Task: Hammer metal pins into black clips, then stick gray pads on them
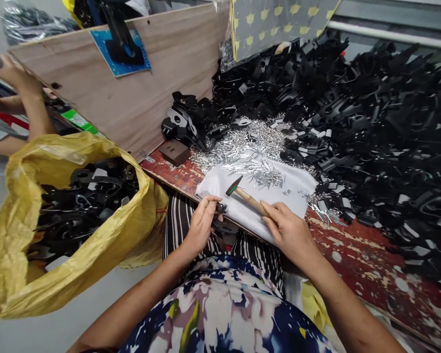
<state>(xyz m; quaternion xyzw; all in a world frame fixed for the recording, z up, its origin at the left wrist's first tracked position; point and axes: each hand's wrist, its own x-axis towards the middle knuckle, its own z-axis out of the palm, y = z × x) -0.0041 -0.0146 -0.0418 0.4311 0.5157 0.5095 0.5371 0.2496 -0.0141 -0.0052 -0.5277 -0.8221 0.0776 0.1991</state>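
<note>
My right hand [288, 230] is closed around the wooden handle of a small hammer [248, 198], whose dark head hangs over a white cloth [255, 220]. At the cloth's front left edge, my left hand [202, 220] pinches a small black plastic part [220, 210]; the fingers cover much of it. A pile of thin shiny metal pins [250, 152] lies just beyond the hammer, partly on the cloth.
Black plastic parts [353, 113] are heaped across the right of the worn red table [353, 250]. A brown block [174, 152] stands by the wooden partition [161, 73]. A yellow sack [91, 255] of black parts is at left. Another person's hand [20, 76] shows beyond.
</note>
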